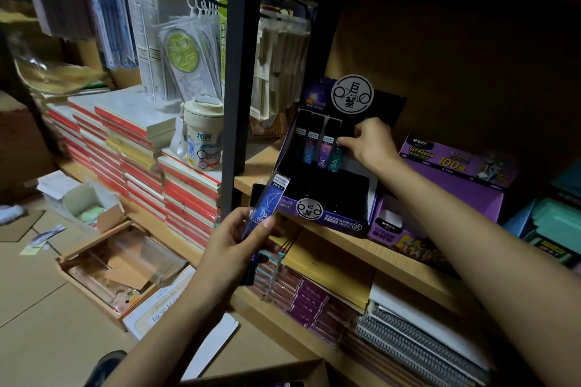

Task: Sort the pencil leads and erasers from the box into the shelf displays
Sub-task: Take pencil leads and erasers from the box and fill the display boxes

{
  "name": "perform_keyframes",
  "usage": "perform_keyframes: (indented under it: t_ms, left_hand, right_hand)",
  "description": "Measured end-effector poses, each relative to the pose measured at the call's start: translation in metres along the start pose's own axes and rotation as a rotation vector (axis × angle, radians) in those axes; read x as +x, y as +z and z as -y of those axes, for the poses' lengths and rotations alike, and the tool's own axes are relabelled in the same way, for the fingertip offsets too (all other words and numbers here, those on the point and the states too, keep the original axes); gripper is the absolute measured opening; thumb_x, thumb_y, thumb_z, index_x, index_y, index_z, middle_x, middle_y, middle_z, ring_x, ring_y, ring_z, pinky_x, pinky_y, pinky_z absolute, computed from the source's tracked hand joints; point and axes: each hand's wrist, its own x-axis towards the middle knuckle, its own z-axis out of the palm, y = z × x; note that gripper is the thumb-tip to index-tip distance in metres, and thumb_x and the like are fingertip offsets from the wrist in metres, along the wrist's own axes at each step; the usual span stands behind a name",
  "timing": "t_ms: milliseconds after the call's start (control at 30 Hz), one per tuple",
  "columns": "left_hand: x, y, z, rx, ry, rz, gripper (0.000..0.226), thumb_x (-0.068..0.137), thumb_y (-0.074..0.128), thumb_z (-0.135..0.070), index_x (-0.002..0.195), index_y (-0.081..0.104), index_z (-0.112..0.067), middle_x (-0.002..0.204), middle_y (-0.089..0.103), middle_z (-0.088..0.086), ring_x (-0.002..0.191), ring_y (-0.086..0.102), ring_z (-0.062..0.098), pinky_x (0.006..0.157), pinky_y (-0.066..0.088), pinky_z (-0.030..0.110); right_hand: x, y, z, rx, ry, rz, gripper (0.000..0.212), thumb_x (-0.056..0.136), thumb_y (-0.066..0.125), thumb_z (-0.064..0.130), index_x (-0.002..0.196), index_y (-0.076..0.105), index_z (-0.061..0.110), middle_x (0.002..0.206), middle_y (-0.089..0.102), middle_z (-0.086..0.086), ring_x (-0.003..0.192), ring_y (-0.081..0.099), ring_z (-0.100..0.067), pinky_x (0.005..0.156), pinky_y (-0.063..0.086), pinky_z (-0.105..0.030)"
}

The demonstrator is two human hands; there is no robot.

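Wooden shelf [261, 163], purple display box [327, 220] on it, Ultraman box [465, 188] just beside, teal boxes [556, 223] at far right

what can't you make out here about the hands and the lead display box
- Head view: the right hand covers the display box's rightmost slot, so whether it pinches a case is unclear.
- Head view: the left hand wraps its lead cases; their count is hidden.
- Head view: the cardboard box is cut off by the bottom edge; contents unseen.
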Motion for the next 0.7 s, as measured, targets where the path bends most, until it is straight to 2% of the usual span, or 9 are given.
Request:
perform_keyframes:
  t_ms: [67, 167, 233, 333, 400, 467, 533, 600, 700]
  left_hand:
    - [-0.001, 0.000, 0.001, 0.004, 0.005, 0.009, 0.033, 0.082, 0.058, -0.036, 0.107, 0.057, -0.014, 0.094, 0.072, 0.004, 0.085, 0.071, 0.022, 0.060, 0.058, 0.034]
    - [-0.002, 0.001, 0.000, 0.006, 0.012, 0.016, 0.036, 0.080, 0.059, -0.038, 0.107, 0.056, -0.015, 0.097, 0.072, 0.004, 0.086, 0.071, 0.022, 0.061, 0.059, 0.035]
    - [-0.003, 0.002, -0.002, 0.011, 0.024, 0.021, 0.039, 0.079, 0.059, -0.039, 0.108, 0.056, -0.013, 0.098, 0.072, 0.004, 0.087, 0.071, 0.021, 0.064, 0.060, 0.037]
    - [-0.005, 0.005, -0.005, -0.012, 0.031, 0.027, 0.038, 0.079, 0.059, -0.038, 0.108, 0.056, -0.013, 0.099, 0.072, 0.002, 0.087, 0.071, 0.019, 0.063, 0.059, 0.031]
    - [-0.006, 0.009, -0.007, -0.032, 0.023, 0.042, 0.038, 0.079, 0.059, -0.038, 0.108, 0.056, -0.014, 0.099, 0.072, 0.000, 0.086, 0.071, 0.019, 0.063, 0.058, 0.029]
    - [-0.008, 0.015, -0.010, -0.033, 0.028, 0.056, 0.039, 0.077, 0.060, -0.039, 0.107, 0.057, -0.014, 0.096, 0.072, -0.002, 0.085, 0.071, 0.018, 0.062, 0.057, 0.030]
    - [-0.009, 0.024, -0.013, -0.022, 0.053, 0.055, 0.037, 0.074, 0.062, -0.042, 0.101, 0.059, -0.017, 0.092, 0.072, 0.002, 0.085, 0.069, 0.023, 0.070, 0.058, 0.041]
    - [-0.012, 0.034, -0.016, -0.035, 0.072, 0.059, 0.033, 0.072, 0.063, -0.041, 0.096, 0.061, -0.019, 0.092, 0.070, 0.009, 0.085, 0.064, 0.034, 0.078, 0.053, 0.050]
    - [-0.011, 0.047, -0.016, -0.021, 0.081, 0.095, 0.031, 0.073, 0.062, -0.041, 0.095, 0.061, -0.019, 0.087, 0.068, 0.007, 0.078, 0.061, 0.027, 0.072, 0.053, 0.043]
  right_hand:
    - [0.001, 0.002, 0.000, -0.030, 0.037, 0.004, 0.021, 0.087, 0.066, 0.017, 0.087, 0.060, -0.004, 0.086, 0.059, -0.015, 0.080, 0.058, -0.024, 0.062, 0.043, -0.029]
    - [-0.001, 0.004, -0.001, -0.073, 0.106, 0.078, 0.028, 0.089, 0.063, 0.018, 0.101, 0.060, -0.006, 0.101, 0.063, -0.022, 0.093, 0.063, -0.030, 0.078, 0.050, -0.037]
    - [-0.009, 0.001, 0.002, -0.196, 0.089, 0.096, 0.027, 0.089, 0.063, 0.019, 0.100, 0.061, -0.005, 0.097, 0.064, -0.019, 0.090, 0.062, -0.029, 0.073, 0.048, -0.034]
    - [-0.029, -0.015, 0.013, -0.236, -0.097, -0.093, 0.025, 0.091, 0.060, 0.022, 0.096, 0.066, -0.002, 0.091, 0.065, -0.012, 0.084, 0.063, -0.025, 0.072, 0.049, -0.031]
    - [-0.052, -0.028, 0.022, -0.009, -0.206, -0.135, 0.021, 0.092, 0.058, 0.022, 0.101, 0.068, 0.006, 0.092, 0.068, -0.005, 0.086, 0.063, -0.017, 0.074, 0.047, -0.024]
    - [-0.080, -0.036, 0.029, 0.356, -0.169, 0.040, 0.017, 0.092, 0.057, 0.024, 0.100, 0.066, 0.011, 0.089, 0.069, -0.003, 0.083, 0.065, -0.014, 0.072, 0.052, -0.023]
    - [-0.107, -0.035, 0.030, 0.624, -0.037, 0.269, 0.014, 0.091, 0.058, 0.022, 0.099, 0.063, 0.012, 0.088, 0.068, -0.006, 0.080, 0.065, -0.013, 0.068, 0.054, -0.023]
    - [-0.123, -0.030, 0.026, 0.693, 0.047, 0.350, 0.013, 0.089, 0.061, 0.014, 0.100, 0.061, 0.008, 0.090, 0.067, -0.011, 0.078, 0.065, -0.014, 0.064, 0.054, -0.021]
    - [-0.133, -0.028, 0.019, 0.760, 0.092, 0.345, 0.009, 0.088, 0.060, 0.007, 0.096, 0.058, 0.003, 0.088, 0.067, -0.015, 0.074, 0.065, -0.015, 0.059, 0.053, -0.019]
